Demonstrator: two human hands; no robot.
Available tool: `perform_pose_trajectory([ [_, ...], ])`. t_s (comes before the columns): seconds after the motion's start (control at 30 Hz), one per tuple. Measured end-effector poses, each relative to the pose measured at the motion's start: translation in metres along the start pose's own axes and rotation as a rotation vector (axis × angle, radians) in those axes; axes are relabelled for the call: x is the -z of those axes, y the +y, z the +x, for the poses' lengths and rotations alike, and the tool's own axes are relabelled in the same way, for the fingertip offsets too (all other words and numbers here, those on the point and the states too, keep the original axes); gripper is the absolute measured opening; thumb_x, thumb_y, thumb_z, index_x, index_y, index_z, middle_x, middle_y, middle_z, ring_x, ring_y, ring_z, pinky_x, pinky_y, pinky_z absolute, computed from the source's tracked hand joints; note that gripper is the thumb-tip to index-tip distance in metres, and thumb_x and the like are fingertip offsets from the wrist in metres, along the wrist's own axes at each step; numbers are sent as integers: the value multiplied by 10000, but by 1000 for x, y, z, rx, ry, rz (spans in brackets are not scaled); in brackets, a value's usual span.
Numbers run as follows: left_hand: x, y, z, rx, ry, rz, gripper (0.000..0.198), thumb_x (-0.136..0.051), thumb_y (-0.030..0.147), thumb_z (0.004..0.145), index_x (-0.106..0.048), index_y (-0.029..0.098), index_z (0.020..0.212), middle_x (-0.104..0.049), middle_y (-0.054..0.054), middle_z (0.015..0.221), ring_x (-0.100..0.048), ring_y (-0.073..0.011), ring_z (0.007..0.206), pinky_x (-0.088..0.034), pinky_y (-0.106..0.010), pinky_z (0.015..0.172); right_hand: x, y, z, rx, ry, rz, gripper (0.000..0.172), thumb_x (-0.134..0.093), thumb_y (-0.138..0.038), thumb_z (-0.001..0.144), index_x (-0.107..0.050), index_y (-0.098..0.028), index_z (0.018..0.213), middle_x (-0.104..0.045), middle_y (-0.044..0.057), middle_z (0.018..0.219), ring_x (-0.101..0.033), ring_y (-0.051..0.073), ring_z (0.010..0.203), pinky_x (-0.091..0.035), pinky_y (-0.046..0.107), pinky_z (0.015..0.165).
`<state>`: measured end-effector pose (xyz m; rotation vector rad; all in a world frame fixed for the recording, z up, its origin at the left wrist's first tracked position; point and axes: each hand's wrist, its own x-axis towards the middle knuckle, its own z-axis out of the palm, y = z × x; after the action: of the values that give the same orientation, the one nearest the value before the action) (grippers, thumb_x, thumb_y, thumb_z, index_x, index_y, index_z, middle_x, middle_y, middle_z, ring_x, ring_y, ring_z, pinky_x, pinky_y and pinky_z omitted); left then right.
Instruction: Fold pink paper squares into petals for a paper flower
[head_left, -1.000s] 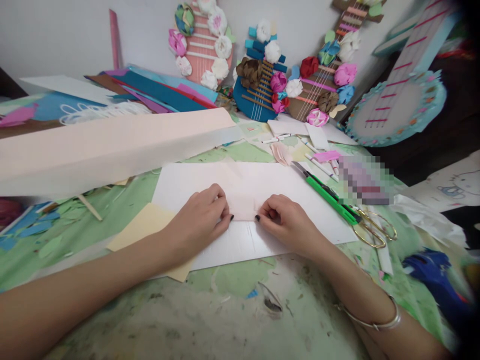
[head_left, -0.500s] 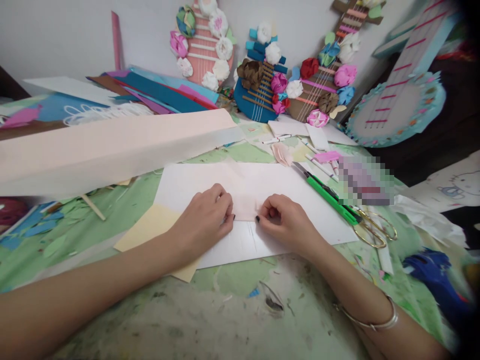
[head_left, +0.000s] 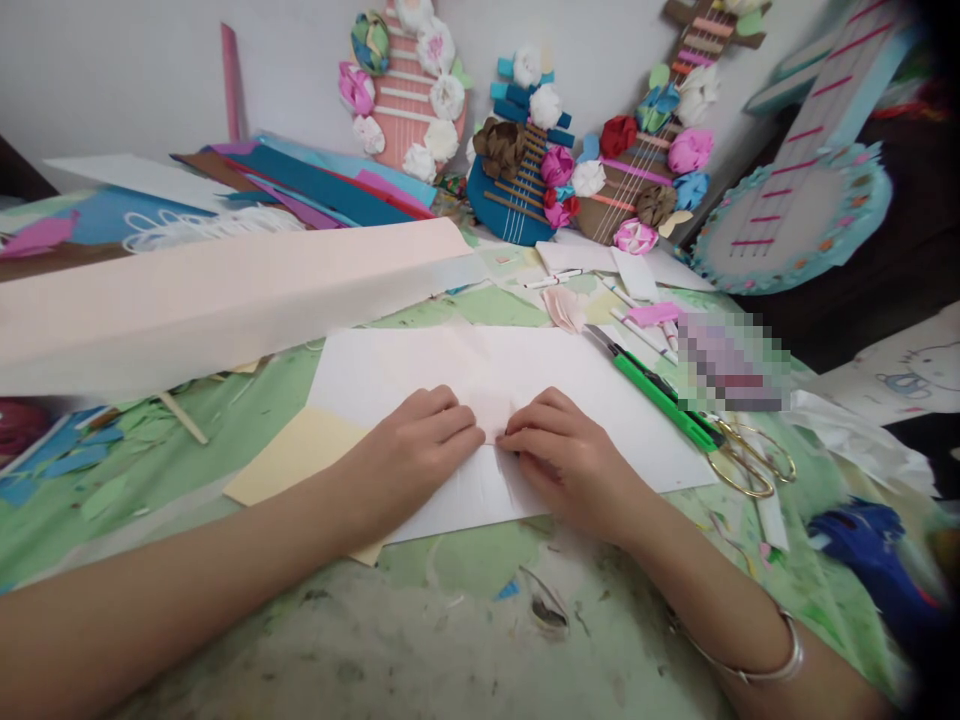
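Observation:
Between my hands a small piece of pale pink paper lies on a white sheet. My left hand is closed with its fingertips at the near left edge of the pink paper. On the other side, my right hand pinches the near right edge, thumb hidden under the fingers. Both hands rest low over the white sheet, fingertips a small gap apart. Under my left forearm lies a cream paper piece, partly covered.
A green utility knife lies on the sheet's right side, near gold-handled scissors. At right sits a blue tool. A long pale pink paper stretches along the left. Flower-decorated paper instruments lean at the back wall.
Both hands have come closer together at the pink paper's near edge. The fingers of my left hand now lie lower and flatter, and my right hand has turned inward.

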<state>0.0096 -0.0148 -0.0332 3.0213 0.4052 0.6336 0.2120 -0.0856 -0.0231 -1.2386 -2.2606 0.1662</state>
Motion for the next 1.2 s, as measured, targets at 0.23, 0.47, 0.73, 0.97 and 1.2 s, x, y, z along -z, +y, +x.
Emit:
perform_pose_trajectory([
  [0.23, 7, 5, -4, -70, -92, 158, 227, -390, 77, 905, -599, 95, 992, -589, -98, 848, -481, -260, 867, -378, -393, 715, 15, -5, 2, 1, -228, -200, 280, -468, -63, 872, -647, -170, 1059, -626, 80, 899, -483, 208, 858, -386, 355, 741],
  [0.47, 6, 4, -5, -65, -128, 155, 225, -421, 110, 905, -593, 116, 1049, -575, -73, 849, -464, -236, 824, -372, -385, 697, 18, -7, 1, 53, -261, -296, 226, -475, -138, 914, -662, -183, 1033, -636, 84, 886, -490, 212, 877, -341, 351, 730],
  [0.73, 5, 2, -5, -114, -54, 163, 204, -443, 100, 901, -619, 100, 1005, -591, -71, 807, -486, -224, 793, -386, -383, 690, 17, -6, -1, 49, -198, -270, 197, -526, -61, 851, -697, -158, 865, -685, 60, 889, -512, 209, 880, -336, 354, 733],
  [0.97, 6, 2, -4, -137, 4, 151, 178, -469, 100, 894, -647, 98, 901, -608, -69, 745, -515, -221, 778, -398, -371, 674, 18, -5, -1, 32, -191, -242, 188, -545, -23, 808, -687, -145, 803, -694, 41, 885, -513, 205, 873, -340, 353, 732],
  [1.2, 13, -1, -3, -100, 22, 139, 185, -478, 97, 868, -654, 136, 827, -643, -85, 768, -537, -233, 828, -414, -375, 703, 19, -5, -3, 32, -188, -232, 199, -537, -9, 799, -687, -141, 795, -699, 44, 893, -511, 207, 867, -342, 364, 726],
])
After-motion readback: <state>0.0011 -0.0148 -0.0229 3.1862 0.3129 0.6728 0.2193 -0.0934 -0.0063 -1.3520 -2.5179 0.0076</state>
